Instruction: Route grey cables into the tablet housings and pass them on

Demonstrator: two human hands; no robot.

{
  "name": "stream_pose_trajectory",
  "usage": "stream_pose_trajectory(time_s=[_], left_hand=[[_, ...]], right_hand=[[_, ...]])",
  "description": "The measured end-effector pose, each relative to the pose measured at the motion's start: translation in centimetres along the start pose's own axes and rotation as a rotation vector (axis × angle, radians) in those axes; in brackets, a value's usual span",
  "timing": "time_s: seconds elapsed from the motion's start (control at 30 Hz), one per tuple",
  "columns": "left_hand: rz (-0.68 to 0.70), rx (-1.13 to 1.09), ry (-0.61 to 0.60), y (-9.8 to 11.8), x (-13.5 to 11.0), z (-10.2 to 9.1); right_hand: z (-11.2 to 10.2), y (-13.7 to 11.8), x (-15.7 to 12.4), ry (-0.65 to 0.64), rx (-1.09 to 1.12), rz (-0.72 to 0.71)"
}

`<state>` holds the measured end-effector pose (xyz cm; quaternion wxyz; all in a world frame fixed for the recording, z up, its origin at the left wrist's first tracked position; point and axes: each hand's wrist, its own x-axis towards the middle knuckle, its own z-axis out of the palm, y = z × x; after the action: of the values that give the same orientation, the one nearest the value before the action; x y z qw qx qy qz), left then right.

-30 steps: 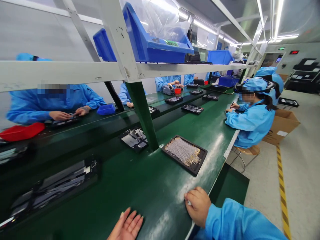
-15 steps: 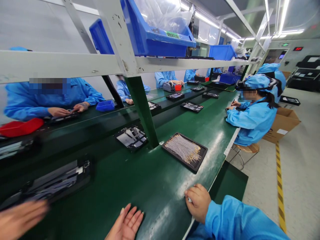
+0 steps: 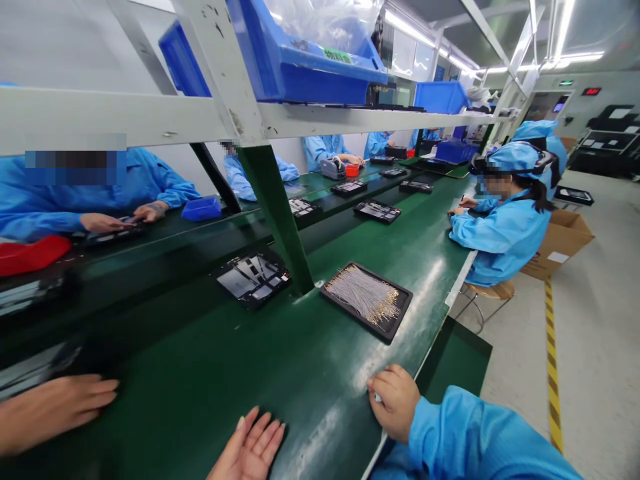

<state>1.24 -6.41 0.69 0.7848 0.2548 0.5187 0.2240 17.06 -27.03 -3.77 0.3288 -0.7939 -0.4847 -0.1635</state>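
My left hand rests palm up over the green bench top, fingers stretched and slightly curled, holding nothing. At the bench's front edge my right hand, in a blue sleeve, is closed with fingers curled. A small white spot shows by its thumb; I cannot tell what it is. Beyond my hands lies a black tray full of thin grey wires with gold-coloured ends. Another person's bare hand, fingers stretched, reaches in from the left beside a blurred black frame with grey parts.
A green post stands beside an open black device frame. Blue bins sit on the white overhead shelf. Co-workers in blue work opposite, and one sits at the right. More devices line the bench.
The view has shifted slightly, moving most things left. The blurred frame at the left has slid further left, and the other person's hand has moved right. My two hands look unchanged.
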Motion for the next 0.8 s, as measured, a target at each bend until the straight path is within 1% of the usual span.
stream_pose_trajectory(time_s=[0.13, 0.23, 0.3, 0.37, 0.4, 0.47, 0.6, 0.73, 0.8], left_hand=[[0.013, -0.016, -0.004, -0.1, 0.3, 0.0], [0.032, -0.021, 0.004, -0.3, 0.6, 0.0], [0.021, 0.006, 0.023, -0.3, 0.7, 0.4], [-0.014, 0.05, 0.053, 0.1, 0.8, 1.1], [-0.038, 0.069, 0.072, 0.4, 0.9, 1.6], [-0.019, 0.056, 0.102, 1.4, 1.4, 2.9], [0.027, -0.061, 0.055, 4.2, 3.4, 6.4], [0.031, -0.248, -0.005, 7.0, 6.7, 10.0], [0.019, -0.301, -0.014, 8.2, 8.8, 11.3]], right_hand=[[0.0, 0.1, 0.1, 0.023, -0.001, 0.002], [-0.1, 0.3, 0.0, 0.011, -0.008, -0.018], [-0.2, 0.4, 0.0, 0.012, -0.014, -0.038], [-0.3, 0.6, 0.0, 0.022, -0.025, -0.06], [-0.4, 0.7, 0.0, 0.022, -0.033, -0.073], [-0.6, 0.8, 0.1, 0.006, -0.051, -0.092], [-0.9, 1.3, 0.3, -0.021, -0.061, -0.149], [-0.9, 1.4, 0.8, 0.038, -0.018, -0.226], [-0.9, 1.4, 0.9, 0.115, 0.006, -0.211]])
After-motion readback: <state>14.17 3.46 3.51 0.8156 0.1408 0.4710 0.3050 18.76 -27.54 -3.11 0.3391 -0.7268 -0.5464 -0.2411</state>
